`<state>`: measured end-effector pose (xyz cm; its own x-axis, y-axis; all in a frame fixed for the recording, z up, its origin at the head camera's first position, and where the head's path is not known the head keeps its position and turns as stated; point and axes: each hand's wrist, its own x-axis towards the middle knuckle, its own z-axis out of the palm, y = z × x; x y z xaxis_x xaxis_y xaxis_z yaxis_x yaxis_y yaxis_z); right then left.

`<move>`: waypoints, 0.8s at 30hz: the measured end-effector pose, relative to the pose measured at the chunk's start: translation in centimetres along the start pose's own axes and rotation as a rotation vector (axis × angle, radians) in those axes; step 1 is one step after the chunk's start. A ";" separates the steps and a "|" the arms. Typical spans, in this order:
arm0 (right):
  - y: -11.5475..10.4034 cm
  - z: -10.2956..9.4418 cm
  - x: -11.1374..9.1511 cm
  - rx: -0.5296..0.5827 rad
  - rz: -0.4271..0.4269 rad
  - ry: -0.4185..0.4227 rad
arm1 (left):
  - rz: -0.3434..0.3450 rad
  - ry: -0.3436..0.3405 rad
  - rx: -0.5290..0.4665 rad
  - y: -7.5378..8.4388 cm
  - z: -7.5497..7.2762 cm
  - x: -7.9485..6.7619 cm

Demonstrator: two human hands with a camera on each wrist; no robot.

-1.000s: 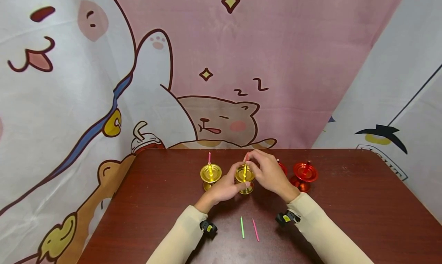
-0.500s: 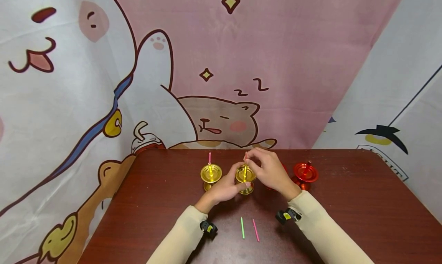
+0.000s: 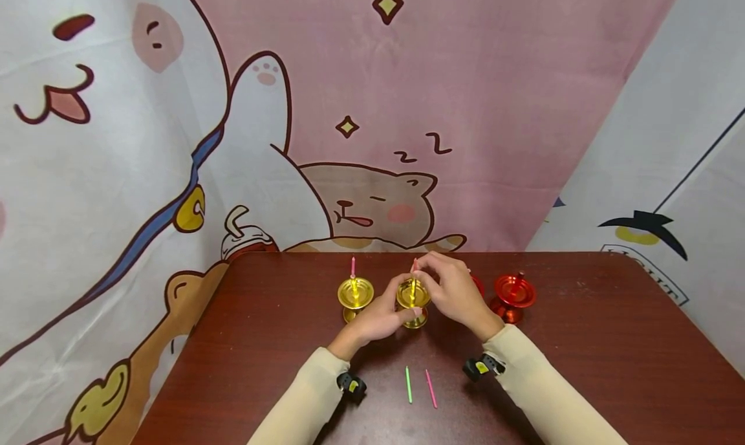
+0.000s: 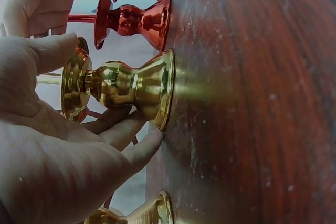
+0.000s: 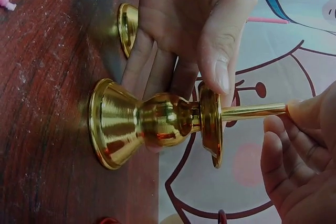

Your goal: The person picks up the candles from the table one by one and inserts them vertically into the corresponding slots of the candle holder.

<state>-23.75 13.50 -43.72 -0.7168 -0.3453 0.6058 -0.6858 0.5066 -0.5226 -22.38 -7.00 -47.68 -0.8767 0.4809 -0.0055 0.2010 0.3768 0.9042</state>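
Observation:
A gold candle holder point(image 3: 414, 320) stands upright on the table between both hands. My left hand point(image 3: 381, 312) holds it, the thumb at the rim of its dish and the fingers behind the stem, as the left wrist view shows. At the top of the holder's thin tube point(image 5: 254, 111), my right hand point(image 3: 456, 291) pinches a small reddish candle point(image 3: 415, 264); only its tip shows above the fingers, and its lower end is hidden. To the left, a second gold candle holder point(image 3: 356, 294) carries an upright pink candle point(image 3: 352, 268).
A red candle holder point(image 3: 515, 292) with a bare tube stands at the right. Another red candle holder point(image 4: 136, 22) is mostly behind my right hand in the head view. A green candle point(image 3: 409, 385) and a pink candle point(image 3: 431, 389) lie nearer on the dark table point(image 3: 279, 354).
My right hand shifts very slightly at the top of the tube, keeping its pinch on the candle. The left hand and the holder stay in place.

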 end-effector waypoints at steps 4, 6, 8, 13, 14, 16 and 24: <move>-0.2 -0.2 -0.3 -0.002 0.039 -0.005 | 0.006 0.008 -0.001 0.1 0.1 -0.1; -0.4 -0.4 -0.5 -0.008 0.065 0.000 | 0.007 0.009 -0.011 0.2 0.2 -0.2; -0.7 -0.7 -0.9 -0.015 0.089 0.003 | 0.004 0.012 -0.024 0.1 0.2 -0.3; -1.7 -1.9 -2.5 -0.018 0.110 -0.035 | -0.006 0.026 -0.053 -0.1 0.4 -0.4; -1.8 -2.2 -2.9 -0.012 0.109 -0.053 | -0.008 0.029 -0.056 -0.1 0.5 -0.4; -2.2 -2.7 -3.8 0.002 0.106 -0.097 | -0.010 0.033 -0.058 -0.1 0.5 -0.4; -2.6 -3.9 -7.7 0.054 0.062 -0.285 | -0.010 0.058 -0.064 0.0 0.2 -0.6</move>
<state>-16.02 17.90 -44.70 -0.7587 -0.5267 0.3834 -0.6401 0.4934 -0.5889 -21.74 -7.17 -47.78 -0.9027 0.4302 0.0088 0.1658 0.3290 0.9297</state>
